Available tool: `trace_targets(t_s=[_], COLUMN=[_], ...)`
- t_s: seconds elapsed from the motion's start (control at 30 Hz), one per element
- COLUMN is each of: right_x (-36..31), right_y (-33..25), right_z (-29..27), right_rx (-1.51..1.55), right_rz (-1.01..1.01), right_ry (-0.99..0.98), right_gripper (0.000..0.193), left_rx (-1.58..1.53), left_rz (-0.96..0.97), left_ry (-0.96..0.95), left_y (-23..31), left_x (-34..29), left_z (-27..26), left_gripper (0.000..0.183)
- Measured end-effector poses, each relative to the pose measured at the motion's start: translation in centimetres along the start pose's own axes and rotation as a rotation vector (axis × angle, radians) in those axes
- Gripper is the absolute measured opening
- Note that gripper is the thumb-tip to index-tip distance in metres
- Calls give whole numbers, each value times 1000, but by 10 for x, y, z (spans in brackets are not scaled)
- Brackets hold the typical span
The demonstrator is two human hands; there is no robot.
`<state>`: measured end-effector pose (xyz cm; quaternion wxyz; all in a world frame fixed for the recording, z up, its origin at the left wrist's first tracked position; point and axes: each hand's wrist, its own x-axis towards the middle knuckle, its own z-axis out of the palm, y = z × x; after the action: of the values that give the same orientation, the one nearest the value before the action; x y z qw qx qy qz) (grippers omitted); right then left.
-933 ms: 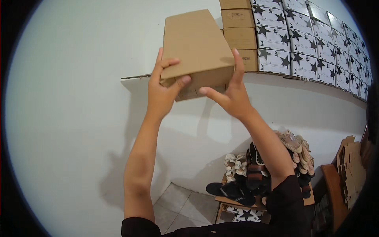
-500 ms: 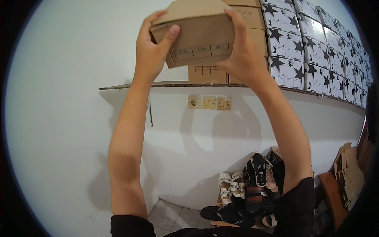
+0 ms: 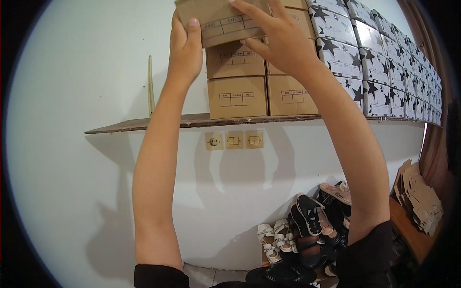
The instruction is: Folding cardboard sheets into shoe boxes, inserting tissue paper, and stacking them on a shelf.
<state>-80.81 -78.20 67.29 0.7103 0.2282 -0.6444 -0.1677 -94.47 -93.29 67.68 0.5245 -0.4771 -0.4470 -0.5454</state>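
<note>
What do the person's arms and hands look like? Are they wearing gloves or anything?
No gloves! The left hand and right hand are bare, and so are both forearms. No watch or bracelet shows; some left fingers are hidden. The left sleeve and right sleeve are short, black and plain.

Head view: left fisheye of a head-worn pair, upright. Faces wall (image 3: 57,153) and shelf (image 3: 117,126); floor (image 3: 213,277) at lower edge. Forearms (image 3: 156,192) enter from bottom of frame; left hand (image 3: 186,53) and right hand (image 3: 290,43) near lens, upper centre.
</note>
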Motion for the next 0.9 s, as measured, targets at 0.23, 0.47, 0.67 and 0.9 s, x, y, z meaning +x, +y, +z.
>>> trace_targets(t_s=[0.23,0.47,0.67,0.9], right_x=[-6,-11,-14,-34], right_y=[8,17,31,22], right_z=[47,78,93,97], right_rx=[83,-202,-227,-332], right_rz=[104,144,348,443], right_ry=[-4,26,-342,-400], right_gripper=[49,57,54,62], left_rx=[-28,-3,48,295], left_rz=[-149,-179,-206,-431], left_ry=[-118,-138,-220,-295], left_y=[-40,-56,-84,-73], left_x=[18,16,18,10], left_z=[8,21,40,58], left_gripper=[50,50,53,52])
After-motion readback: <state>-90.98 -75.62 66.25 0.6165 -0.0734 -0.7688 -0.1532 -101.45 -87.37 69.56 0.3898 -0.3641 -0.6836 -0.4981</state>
